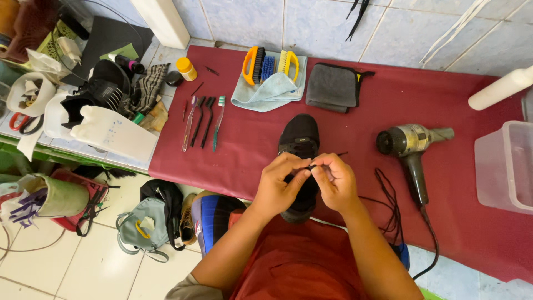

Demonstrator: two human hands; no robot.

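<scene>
Both hands (305,186) pinching thin black lace (312,166), matte black shoe (300,136)

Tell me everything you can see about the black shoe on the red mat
The black shoe is a low sneaker that looks like knit or mesh fabric, lying on the dark red mat with its toe pointing away from the person. Its rear half is hidden behind the left hand and right hand, which meet above it, pinching a thin black lace. Only the toe cap, tongue area and the heel edge near the mat's front show. The sole is not visible.
</scene>
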